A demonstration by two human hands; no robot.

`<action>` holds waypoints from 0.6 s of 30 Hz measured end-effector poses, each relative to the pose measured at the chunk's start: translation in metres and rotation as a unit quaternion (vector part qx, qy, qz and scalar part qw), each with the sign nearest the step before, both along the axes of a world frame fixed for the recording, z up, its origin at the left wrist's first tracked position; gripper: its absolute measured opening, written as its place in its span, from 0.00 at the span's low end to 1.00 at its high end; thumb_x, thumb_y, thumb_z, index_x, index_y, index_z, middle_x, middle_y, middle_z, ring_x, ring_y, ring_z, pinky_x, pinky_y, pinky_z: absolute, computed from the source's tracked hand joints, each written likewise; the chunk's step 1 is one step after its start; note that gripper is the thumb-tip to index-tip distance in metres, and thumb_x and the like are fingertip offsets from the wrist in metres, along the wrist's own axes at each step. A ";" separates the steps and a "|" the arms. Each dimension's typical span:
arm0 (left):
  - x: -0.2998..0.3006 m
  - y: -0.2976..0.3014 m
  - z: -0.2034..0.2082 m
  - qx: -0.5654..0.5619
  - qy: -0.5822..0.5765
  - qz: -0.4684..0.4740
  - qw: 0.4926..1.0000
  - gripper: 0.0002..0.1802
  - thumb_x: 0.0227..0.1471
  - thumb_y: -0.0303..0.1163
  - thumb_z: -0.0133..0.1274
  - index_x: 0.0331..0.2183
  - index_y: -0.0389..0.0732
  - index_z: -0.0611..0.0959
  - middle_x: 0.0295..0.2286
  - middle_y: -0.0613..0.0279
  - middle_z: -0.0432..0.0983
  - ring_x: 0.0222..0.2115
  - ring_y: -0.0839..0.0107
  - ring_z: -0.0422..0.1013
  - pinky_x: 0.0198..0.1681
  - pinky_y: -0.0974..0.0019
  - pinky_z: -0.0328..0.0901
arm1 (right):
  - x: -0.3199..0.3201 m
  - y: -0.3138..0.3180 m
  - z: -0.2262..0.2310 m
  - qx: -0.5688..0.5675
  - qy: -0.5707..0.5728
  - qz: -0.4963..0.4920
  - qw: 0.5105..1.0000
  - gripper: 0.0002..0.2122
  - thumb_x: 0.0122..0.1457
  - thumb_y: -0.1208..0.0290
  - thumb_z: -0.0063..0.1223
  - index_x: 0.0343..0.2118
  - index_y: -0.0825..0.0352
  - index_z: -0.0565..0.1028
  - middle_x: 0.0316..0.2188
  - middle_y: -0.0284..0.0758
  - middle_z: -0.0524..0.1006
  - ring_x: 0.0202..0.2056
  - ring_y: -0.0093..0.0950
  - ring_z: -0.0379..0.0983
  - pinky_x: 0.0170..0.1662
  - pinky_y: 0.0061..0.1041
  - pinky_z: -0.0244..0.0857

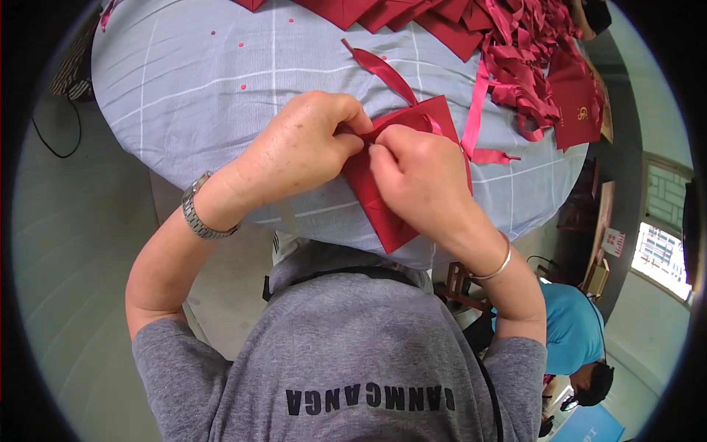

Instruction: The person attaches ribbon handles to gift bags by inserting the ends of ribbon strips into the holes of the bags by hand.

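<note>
A flat dark red paper gift bag (388, 225) lies tilted on the cloth near the table's front edge. My left hand (303, 144) is closed in a pinch at the bag's upper left edge. Close against it, my right hand (427, 173) rests over the bag, thumb and forefinger pinched at the same edge. Their fingertips nearly meet; whether a ribbon end lies between them is hidden. A red ribbon (383, 71) runs from the bag's top toward the far side, its narrow tip lying on the cloth.
More red paper bags (390, 13) overlap along the far edge. A heap of red ribbons (519, 74) lies at the far right, beside another red bag (578, 110). Small red dots (243, 87) are scattered over the checked tablecloth (199, 66). A person in blue (567, 324) is at the lower right.
</note>
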State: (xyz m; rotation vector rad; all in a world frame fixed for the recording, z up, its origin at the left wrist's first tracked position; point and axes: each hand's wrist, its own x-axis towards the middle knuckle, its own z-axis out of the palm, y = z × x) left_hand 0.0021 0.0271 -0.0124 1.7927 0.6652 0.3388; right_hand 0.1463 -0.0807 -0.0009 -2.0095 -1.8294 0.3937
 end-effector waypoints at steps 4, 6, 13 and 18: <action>0.002 -0.002 0.010 0.094 0.040 -0.028 0.994 0.10 0.44 0.22 0.50 0.31 0.30 0.81 0.27 0.43 0.78 0.32 0.50 0.75 0.37 0.57 0.69 | 0.005 -0.018 -0.001 0.003 -0.015 0.017 1.000 0.03 0.54 0.74 0.54 0.27 0.66 0.74 0.23 0.40 0.75 0.25 0.40 0.73 0.26 0.33 0.66; 0.003 0.003 0.009 0.095 0.072 -0.078 0.990 0.09 0.45 0.21 0.53 0.33 0.29 0.79 0.25 0.49 0.77 0.26 0.61 0.73 0.33 0.62 0.67 | 0.007 -0.021 -0.007 0.052 -0.015 0.036 0.998 0.02 0.53 0.75 0.55 0.28 0.67 0.74 0.24 0.39 0.75 0.25 0.39 0.73 0.27 0.32 0.66; 0.002 0.009 0.019 0.039 0.119 -0.095 0.988 0.09 0.45 0.22 0.53 0.33 0.31 0.79 0.24 0.55 0.76 0.26 0.68 0.71 0.33 0.66 0.66 | 0.011 -0.034 -0.018 0.182 -0.026 0.105 0.977 0.05 0.51 0.79 0.58 0.30 0.68 0.73 0.23 0.38 0.74 0.24 0.36 0.72 0.28 0.31 0.66; 0.001 0.009 0.016 -0.070 0.124 -0.073 0.987 0.07 0.47 0.22 0.54 0.32 0.33 0.80 0.24 0.69 0.74 0.28 0.80 0.67 0.33 0.72 0.64 | 0.012 -0.029 -0.013 0.173 0.021 0.081 0.981 0.04 0.52 0.79 0.58 0.30 0.68 0.74 0.23 0.38 0.74 0.24 0.36 0.72 0.28 0.30 0.66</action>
